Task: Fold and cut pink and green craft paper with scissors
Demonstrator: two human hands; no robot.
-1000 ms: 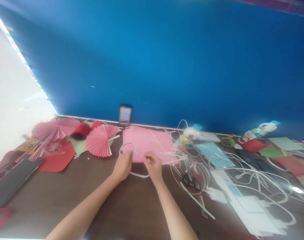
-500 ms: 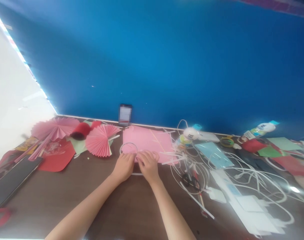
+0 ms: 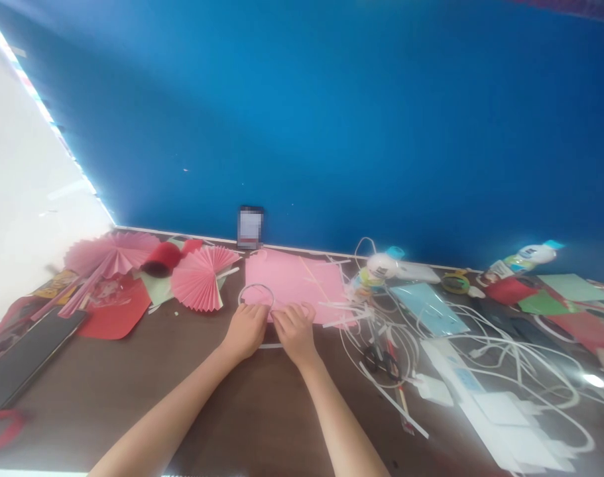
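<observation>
My left hand and my right hand are side by side at the near edge of a pink paper sheet. Both have their fingers bent down and pressed together. A thin pale strip curves up in a loop above my left hand and runs down into the fingers. Between the wrists, a short white length shows below the hands. My right fingertips are close to my left ones, at the strip. The exact grip is hidden by the fingers.
On the left are pink pleated paper fans, red paper and a dark phone-like slab. To the right are white strips, black-handled scissors, a glue bottle, a blue packet, tangled cables and a power strip.
The view has shifted very slightly. My hands stay in nearly the same place, with the strip's loop still above my left hand.
</observation>
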